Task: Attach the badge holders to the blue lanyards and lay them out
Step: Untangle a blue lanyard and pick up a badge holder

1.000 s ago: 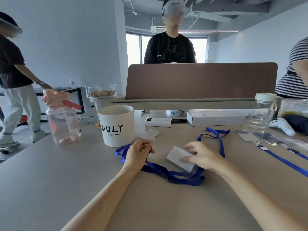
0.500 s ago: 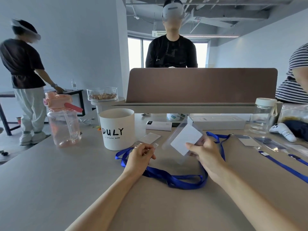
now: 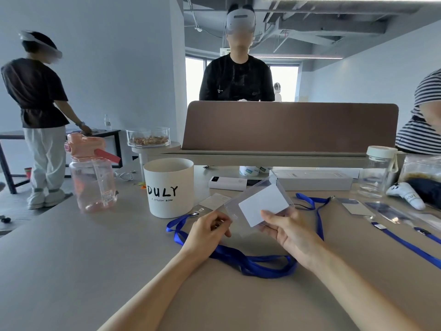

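Note:
My right hand [image 3: 290,231] holds a clear badge holder [image 3: 261,204] with a white card in it, lifted off the table and tilted. Just left of it, my left hand [image 3: 207,231] pinches something small that I take for the clip end of a blue lanyard [image 3: 253,263]; the clip itself is hidden by my fingers. The lanyard lies in loops on the grey table [image 3: 71,271] under both hands. Another badge holder [image 3: 214,201] lies flat behind my left hand. More lanyards [image 3: 405,244] with holders [image 3: 356,207] lie at the right.
A white cup marked DULY [image 3: 169,187] stands just behind my left hand, a pink water bottle [image 3: 91,173] further left. A white box [image 3: 312,180], a small white device [image 3: 228,183] and a clear jar [image 3: 378,173] stand before a brown desk divider [image 3: 288,126]. Three people are around the table.
My right hand picked the badge holder up off the table and brought it closer to my left hand, which stayed on the lanyard's end. The view tilted upward.

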`<control>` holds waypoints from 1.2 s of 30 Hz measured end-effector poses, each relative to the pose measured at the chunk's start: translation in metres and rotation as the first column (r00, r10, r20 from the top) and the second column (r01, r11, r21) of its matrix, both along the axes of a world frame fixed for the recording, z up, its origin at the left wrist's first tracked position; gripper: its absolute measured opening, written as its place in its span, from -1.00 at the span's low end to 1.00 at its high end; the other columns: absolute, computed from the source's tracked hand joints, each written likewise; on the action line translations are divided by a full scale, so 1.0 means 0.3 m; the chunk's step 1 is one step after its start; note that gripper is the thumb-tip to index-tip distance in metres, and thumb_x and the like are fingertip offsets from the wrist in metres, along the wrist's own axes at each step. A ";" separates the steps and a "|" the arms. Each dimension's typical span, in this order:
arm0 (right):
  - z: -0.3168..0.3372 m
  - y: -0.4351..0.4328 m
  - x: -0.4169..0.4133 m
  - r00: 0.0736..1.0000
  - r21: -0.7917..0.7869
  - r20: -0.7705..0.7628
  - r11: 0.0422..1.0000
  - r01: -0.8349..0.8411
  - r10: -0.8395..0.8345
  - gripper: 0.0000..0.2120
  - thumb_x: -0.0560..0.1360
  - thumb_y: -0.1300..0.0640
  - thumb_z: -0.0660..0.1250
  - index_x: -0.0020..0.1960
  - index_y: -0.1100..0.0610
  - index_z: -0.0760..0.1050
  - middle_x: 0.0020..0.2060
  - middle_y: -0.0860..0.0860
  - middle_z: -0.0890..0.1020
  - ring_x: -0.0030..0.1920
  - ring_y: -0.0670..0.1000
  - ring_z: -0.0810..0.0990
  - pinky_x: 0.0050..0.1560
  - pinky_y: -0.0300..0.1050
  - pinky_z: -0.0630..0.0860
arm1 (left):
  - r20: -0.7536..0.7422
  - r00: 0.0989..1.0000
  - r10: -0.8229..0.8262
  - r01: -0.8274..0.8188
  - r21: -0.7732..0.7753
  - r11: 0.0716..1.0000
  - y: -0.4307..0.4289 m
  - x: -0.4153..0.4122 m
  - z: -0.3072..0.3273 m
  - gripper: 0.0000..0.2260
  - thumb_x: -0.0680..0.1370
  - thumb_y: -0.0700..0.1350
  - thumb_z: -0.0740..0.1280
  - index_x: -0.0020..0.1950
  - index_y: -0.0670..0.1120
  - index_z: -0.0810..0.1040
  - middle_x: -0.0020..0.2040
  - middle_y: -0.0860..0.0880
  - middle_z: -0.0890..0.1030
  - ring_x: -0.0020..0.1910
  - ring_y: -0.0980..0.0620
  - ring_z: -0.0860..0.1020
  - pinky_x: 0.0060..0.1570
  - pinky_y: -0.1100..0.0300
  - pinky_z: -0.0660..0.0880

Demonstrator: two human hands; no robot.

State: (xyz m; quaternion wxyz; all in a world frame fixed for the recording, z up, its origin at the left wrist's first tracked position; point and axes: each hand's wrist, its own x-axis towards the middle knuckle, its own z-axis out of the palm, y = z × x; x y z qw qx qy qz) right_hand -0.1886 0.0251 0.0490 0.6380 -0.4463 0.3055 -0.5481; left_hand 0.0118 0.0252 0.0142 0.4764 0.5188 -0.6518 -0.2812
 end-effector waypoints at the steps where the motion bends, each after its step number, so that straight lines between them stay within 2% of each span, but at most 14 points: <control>1: -0.002 0.000 0.002 1.000 -0.001 -0.010 1.000 -0.006 0.006 -0.68 0.48 0.42 0.34 0.14 0.11 0.49 0.10 0.19 0.65 0.07 0.14 0.67 -0.15 -0.09 0.66 | -0.001 1.000 -0.002 0.002 0.001 1.000 0.001 0.000 0.001 -0.92 0.57 -0.09 0.31 -0.08 -0.03 0.58 -0.30 0.04 0.65 -0.35 0.17 0.49 -0.11 0.00 0.54; 4: -0.006 0.001 0.005 0.999 0.000 -0.034 1.000 0.009 -0.009 -0.68 0.48 0.42 0.34 0.12 0.08 0.48 0.10 0.17 0.63 0.11 0.13 0.65 -0.10 -0.09 0.67 | -0.013 1.000 -0.014 0.014 0.005 1.000 -0.001 0.001 0.000 -0.91 0.58 -0.14 0.28 -0.07 -0.04 0.58 -0.29 0.04 0.65 -0.35 0.16 0.48 -0.16 0.06 0.53; 9: -0.009 -0.003 0.002 0.999 -0.013 -0.024 0.999 0.039 -0.039 -0.63 0.48 0.41 0.35 0.15 0.04 0.47 0.14 0.15 0.62 0.16 0.14 0.62 0.00 -0.05 0.66 | -0.024 0.999 -0.037 0.037 0.010 0.999 -0.007 0.005 -0.009 -0.83 0.62 -0.23 0.20 -0.07 -0.06 0.55 -0.26 0.06 0.63 -0.33 0.14 0.48 -0.22 0.29 0.48; 16: -0.004 -0.006 -0.003 0.999 -0.019 0.037 0.999 0.033 -0.033 -0.64 0.49 0.42 0.32 0.16 0.04 0.48 0.11 0.14 0.64 0.12 0.11 0.65 -0.05 -0.08 0.67 | -0.012 1.000 -0.029 0.029 -0.014 0.999 -0.012 0.007 -0.015 -0.79 0.60 -0.30 0.16 -0.09 -0.08 0.52 -0.24 0.04 0.63 -0.31 0.15 0.47 -0.23 0.35 0.46; 20: -0.005 -0.011 -0.004 0.998 -0.004 0.038 0.999 0.042 -0.041 -0.61 0.49 0.40 0.33 0.22 0.06 0.45 0.14 0.15 0.63 0.17 0.12 0.62 -0.06 -0.10 0.67 | -0.038 0.999 -0.020 0.020 0.000 1.000 -0.017 0.009 -0.017 -0.80 0.60 -0.31 0.16 -0.09 -0.11 0.52 -0.23 0.02 0.63 -0.29 0.11 0.47 -0.22 0.31 0.46; 24: -0.007 -0.012 -0.004 0.999 -0.004 0.036 0.999 0.036 -0.036 -0.61 0.48 0.38 0.34 0.22 0.06 0.46 0.13 0.14 0.64 0.13 0.10 0.65 -0.08 -0.10 0.67 | -0.059 0.998 -0.015 0.016 0.012 1.000 -0.016 0.009 -0.014 -0.80 0.61 -0.30 0.15 -0.09 -0.10 0.52 -0.22 0.02 0.63 -0.28 0.10 0.47 -0.21 0.28 0.46; 29: -0.012 -0.006 0.003 0.998 -0.004 -0.029 0.999 0.046 -0.046 -0.69 0.49 0.35 0.36 0.17 0.08 0.49 0.09 0.14 0.66 0.05 0.11 0.69 -0.06 -0.05 0.67 | -0.079 0.996 -0.043 0.044 0.013 0.999 -0.006 0.004 -0.008 -0.83 0.61 -0.31 0.15 -0.06 -0.17 0.51 -0.22 0.00 0.62 -0.27 0.09 0.46 -0.19 0.28 0.44; 33: -0.018 0.008 0.015 0.980 -0.052 -0.164 0.993 0.103 -0.111 -0.86 0.51 0.30 0.38 0.00 0.10 0.53 -0.16 0.05 0.72 -0.01 0.11 0.70 -0.08 -0.02 0.66 | -0.133 0.990 -0.049 0.054 0.033 0.998 0.001 0.004 0.001 -0.84 0.62 -0.27 0.16 -0.04 -0.18 0.52 -0.20 -0.02 0.63 -0.27 0.10 0.46 -0.19 0.30 0.43; 35: -0.023 0.013 0.018 0.961 -0.074 -0.241 0.990 0.117 -0.132 -0.91 0.51 0.26 0.40 0.01 0.15 0.56 -0.14 0.10 0.72 -0.02 0.10 0.71 -0.05 0.00 0.66 | -0.177 0.983 -0.041 0.050 0.049 0.998 0.004 0.004 0.006 -0.84 0.62 -0.21 0.17 -0.06 -0.19 0.53 -0.19 -0.03 0.63 -0.27 0.10 0.47 -0.23 0.34 0.42; 36: -0.025 0.016 0.019 0.951 -0.092 -0.278 0.990 0.111 -0.133 -0.86 0.51 0.23 0.40 0.07 0.16 0.56 -0.10 0.11 0.73 -0.02 0.08 0.71 -0.04 -0.01 0.66 | -0.190 0.981 -0.037 0.048 0.057 0.997 0.005 0.003 0.007 -0.83 0.61 -0.16 0.20 -0.07 -0.19 0.53 -0.19 -0.04 0.63 -0.26 0.10 0.47 -0.23 0.34 0.42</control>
